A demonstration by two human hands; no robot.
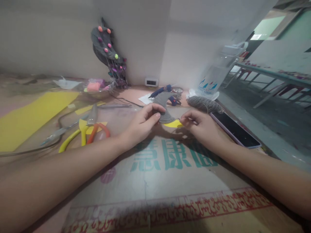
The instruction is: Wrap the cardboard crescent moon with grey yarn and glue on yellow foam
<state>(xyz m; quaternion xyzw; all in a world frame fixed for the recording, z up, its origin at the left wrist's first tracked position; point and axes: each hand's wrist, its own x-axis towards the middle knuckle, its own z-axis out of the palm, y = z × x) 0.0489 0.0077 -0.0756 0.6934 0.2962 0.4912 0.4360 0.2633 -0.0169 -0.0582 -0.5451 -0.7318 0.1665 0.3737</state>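
Observation:
A curved yellow piece [173,124], partly wrapped in grey yarn [167,113], hangs between my hands above the table. My left hand [147,121] pinches the wrapped part at its left side, thumb in front. My right hand [198,124] is closed with fingertips together at the yellow right end; what it pinches there is too small and blurred to make out. Beyond my right hand lies a grey yarn skein [205,104].
Orange-handled pliers [98,131], yellow-handled scissors [82,131] and yellow sheet [36,116] lie left. A blue glue gun [161,91] and small clock [151,82] stand behind. A phone [235,129] and bottle [213,72] are right; a decorated grey crescent [104,45] leans at the wall.

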